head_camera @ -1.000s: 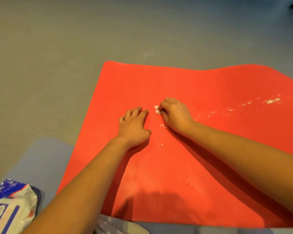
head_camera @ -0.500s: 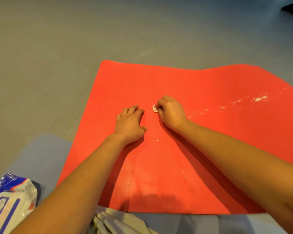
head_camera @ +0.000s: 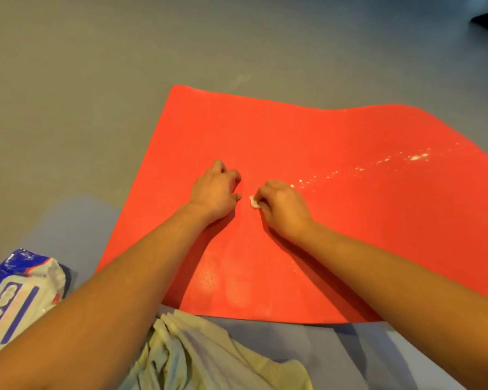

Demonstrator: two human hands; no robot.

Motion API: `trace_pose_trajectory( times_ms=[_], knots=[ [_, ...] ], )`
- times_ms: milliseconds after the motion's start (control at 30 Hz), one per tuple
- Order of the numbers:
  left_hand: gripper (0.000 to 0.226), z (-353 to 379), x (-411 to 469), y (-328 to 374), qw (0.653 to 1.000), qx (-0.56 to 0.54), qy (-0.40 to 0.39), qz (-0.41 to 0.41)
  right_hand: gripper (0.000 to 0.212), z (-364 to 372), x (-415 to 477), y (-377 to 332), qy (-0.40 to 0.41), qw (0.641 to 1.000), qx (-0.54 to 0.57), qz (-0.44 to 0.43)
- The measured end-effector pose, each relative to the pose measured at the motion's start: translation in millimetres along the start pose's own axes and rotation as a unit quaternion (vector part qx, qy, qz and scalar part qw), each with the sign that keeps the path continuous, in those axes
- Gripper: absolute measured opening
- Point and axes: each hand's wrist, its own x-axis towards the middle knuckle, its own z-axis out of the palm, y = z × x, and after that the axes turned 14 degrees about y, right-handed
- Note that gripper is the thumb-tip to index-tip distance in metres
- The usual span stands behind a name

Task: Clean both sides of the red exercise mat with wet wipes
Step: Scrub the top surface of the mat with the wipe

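Wipes first: a blue-and-white plastic pack of wet wipes (head_camera: pixel 14 294) sits far left on the grey floor (head_camera: pixel 96 94). Left hand (head_camera: pixel 214 190) rests on the flat red foam exercise mat (head_camera: pixel 307 130) spread over that floor, fingers loosely bent, holding nothing. Just beside it, right hand (head_camera: pixel 282 206) pinches a small white wad of wipe (head_camera: pixel 253 202) against the mat. White specks (head_camera: pixel 414 157) trail off right.

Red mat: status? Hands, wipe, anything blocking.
Left hand rests on red mat, holding nothing. Right hand pinches small white wipe on the mat. White specks to its right not yet wiped. Wipes pack off the mat, near left.
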Motion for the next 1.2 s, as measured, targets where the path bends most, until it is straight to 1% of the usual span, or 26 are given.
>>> trace_pose_trajectory(
  times_ms=[100, 200, 267, 300, 400, 467, 533, 600, 733, 800, 900, 1033, 1133, 1200],
  knots=[
    [0.046, -6, -3, 4, 1.000, 0.011, -0.012, 0.011, 0.017, 7, 32, 5, 0.008, 0.998, -0.041, 0.055],
    [0.049, -12, -6, 4, 0.999, 0.027, -0.038, 0.023, 0.013, 7, 24, -2, 0.012, 0.996, -0.034, 0.081],
    [0.054, -18, -9, 6, 0.997, 0.035, -0.063, 0.025, 0.011, 1, 0, -12, 0.009, 0.997, -0.012, 0.076],
    [0.060, -21, -10, 7, 0.996, 0.041, -0.077, 0.027, 0.010, -4, -15, -18, 0.004, 0.998, -0.003, 0.066],
    [0.086, -25, -17, 12, 0.989, 0.074, -0.121, 0.044, 0.010, -19, -64, -32, -0.014, 0.999, 0.029, 0.036],
    [0.093, -26, -23, 17, 0.985, 0.096, -0.133, 0.052, 0.012, -33, -96, -42, -0.037, 0.998, 0.045, 0.005],
    [0.090, -25, -26, 21, 0.986, 0.095, -0.129, 0.046, 0.012, -41, -110, -43, -0.057, 0.997, 0.053, -0.023],
    [0.087, -26, -30, 24, 0.988, 0.092, -0.121, 0.034, 0.015, -40, -99, -39, -0.071, 0.997, 0.036, -0.022],
    [0.075, -26, -41, 28, 0.988, 0.093, -0.119, 0.020, 0.015, -22, -46, -30, -0.043, 0.997, -0.011, 0.065],
    [0.068, -30, -47, 28, 0.988, 0.093, -0.123, 0.027, 0.016, -18, -41, -35, -0.040, 0.995, -0.025, 0.089],
    [0.067, -42, -56, 31, 0.977, 0.125, -0.158, 0.066, 0.011, -25, -70, -49, -0.039, 0.997, -0.010, 0.063],
    [0.092, -55, -79, 47, 0.941, 0.189, -0.249, 0.127, 0.006, -46, -134, -63, -0.037, 0.999, 0.039, -0.007],
    [0.094, -57, -93, 59, 0.922, 0.230, -0.273, 0.150, 0.004, -54, -170, -67, -0.058, 0.995, 0.052, -0.056],
    [0.098, -60, -101, 68, 0.914, 0.249, -0.282, 0.152, 0.004, -55, -173, -66, -0.066, 0.995, 0.049, -0.061]
  ],
)
